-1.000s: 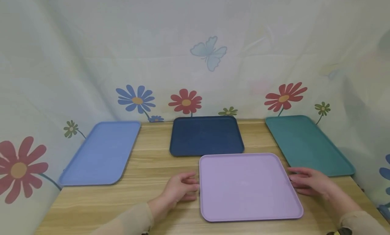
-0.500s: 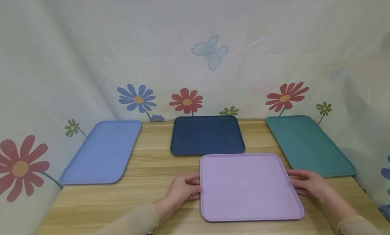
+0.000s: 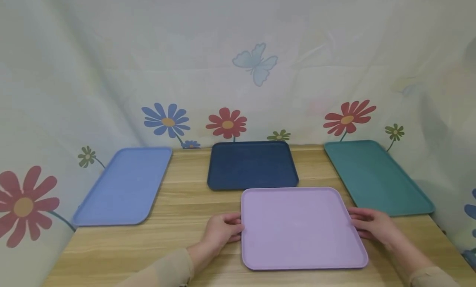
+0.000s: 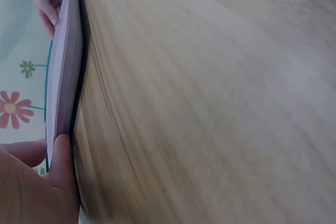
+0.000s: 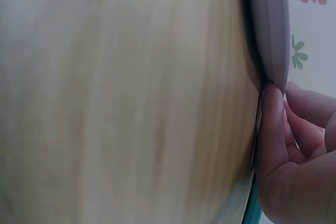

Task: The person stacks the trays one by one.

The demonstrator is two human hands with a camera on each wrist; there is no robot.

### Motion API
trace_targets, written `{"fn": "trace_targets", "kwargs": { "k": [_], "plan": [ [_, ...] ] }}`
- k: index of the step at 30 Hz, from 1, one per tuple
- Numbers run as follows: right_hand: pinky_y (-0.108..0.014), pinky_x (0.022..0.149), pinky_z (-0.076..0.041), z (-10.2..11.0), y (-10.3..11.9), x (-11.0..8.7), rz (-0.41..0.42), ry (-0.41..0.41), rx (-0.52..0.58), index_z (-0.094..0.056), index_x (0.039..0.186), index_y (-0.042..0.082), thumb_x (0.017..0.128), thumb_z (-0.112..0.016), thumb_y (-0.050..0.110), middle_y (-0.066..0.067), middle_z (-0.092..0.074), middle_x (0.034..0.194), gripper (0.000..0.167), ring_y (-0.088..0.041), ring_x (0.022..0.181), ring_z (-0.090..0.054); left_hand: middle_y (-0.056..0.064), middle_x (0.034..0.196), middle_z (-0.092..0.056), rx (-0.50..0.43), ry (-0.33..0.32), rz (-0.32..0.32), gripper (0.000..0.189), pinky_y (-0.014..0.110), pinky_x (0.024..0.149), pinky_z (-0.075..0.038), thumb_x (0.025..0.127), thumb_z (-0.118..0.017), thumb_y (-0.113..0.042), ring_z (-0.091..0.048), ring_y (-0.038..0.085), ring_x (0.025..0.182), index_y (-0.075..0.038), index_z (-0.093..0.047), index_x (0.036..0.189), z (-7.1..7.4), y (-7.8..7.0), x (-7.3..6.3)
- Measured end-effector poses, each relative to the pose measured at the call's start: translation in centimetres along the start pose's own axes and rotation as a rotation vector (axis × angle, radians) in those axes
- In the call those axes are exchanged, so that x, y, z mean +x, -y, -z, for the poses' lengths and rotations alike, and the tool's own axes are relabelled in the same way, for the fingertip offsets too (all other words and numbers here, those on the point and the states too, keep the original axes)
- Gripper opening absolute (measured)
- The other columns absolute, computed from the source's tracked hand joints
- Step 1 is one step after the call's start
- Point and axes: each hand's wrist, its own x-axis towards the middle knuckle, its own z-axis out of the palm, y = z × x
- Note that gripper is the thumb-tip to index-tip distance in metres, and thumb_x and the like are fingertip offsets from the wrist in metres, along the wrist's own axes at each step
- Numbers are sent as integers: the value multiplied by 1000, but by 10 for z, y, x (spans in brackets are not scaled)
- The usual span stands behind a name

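Wood-grain table [image 3: 182,202]: light-blue tray [image 3: 124,187] left, navy tray [image 3: 253,166] back middle, green tray [image 3: 377,177] right, lilac tray [image 3: 303,229] front.

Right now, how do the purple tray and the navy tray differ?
The purple tray is pale; the navy tray is dark. The left hand and right hand hold the purple tray's sides; neither touches the navy tray. The purple tray is nearer the head camera, the navy tray nearer the backdrop. Both have rounded corners.
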Motion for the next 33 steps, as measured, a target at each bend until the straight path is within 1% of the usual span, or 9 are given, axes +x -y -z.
{"fn": "trace_targets", "kwargs": {
  "k": [7,10,14,19,24,29,33],
  "plan": [
    [-33,72,-60,-13,4,1,33,-8,-20,-42,134,-20,90,-65,-5,-11,-69,104,52,-7,83,-66,13,94,-65,0,-21,-10,42,36,69,-61,82,-70,11,-68,18,77,15,-61,122,11,-1,-2],
    [-34,73,-60,-18,5,2,39,4,-33,-42,134,-20,91,-64,-5,-12,-69,105,51,-7,83,-66,14,95,-65,1,-30,-6,42,37,70,-61,82,-70,10,-68,18,78,15,-61,122,17,-1,-2],
    [-34,74,-60,-26,6,5,46,23,-18,-42,134,-20,91,-64,-5,-12,-68,105,51,-8,84,-66,14,95,-66,2,-50,4,42,37,69,-61,82,-71,9,-68,18,78,15,-61,122,26,0,-2],
    [-34,73,-60,-37,9,8,58,27,-7,-42,133,-21,91,-65,-6,-12,-68,103,51,-9,84,-66,12,90,-66,20,-81,7,41,37,68,-61,81,-71,8,-67,18,76,13,-63,121,36,4,-2],
    [-34,72,-61,-47,12,10,57,19,-18,-45,132,-20,90,-65,-6,-11,-67,101,49,-12,83,-66,11,90,-66,48,-117,6,40,38,67,-61,80,-73,8,-67,18,76,11,-65,119,45,7,-3],
    [-34,72,-61,-56,14,13,65,42,-14,-45,132,-20,90,-65,-5,-11,-66,101,49,-14,84,-66,11,88,-67,64,-167,20,38,37,66,-61,79,-73,9,-67,18,75,10,-67,117,54,7,-4],
    [-34,72,-61,-64,16,14,77,71,-11,-44,132,-21,91,-65,-5,-10,-64,100,49,-14,85,-65,10,88,-67,81,-183,23,38,36,65,-61,80,-73,8,-67,17,76,10,-67,117,62,7,-5]
  ]
}}
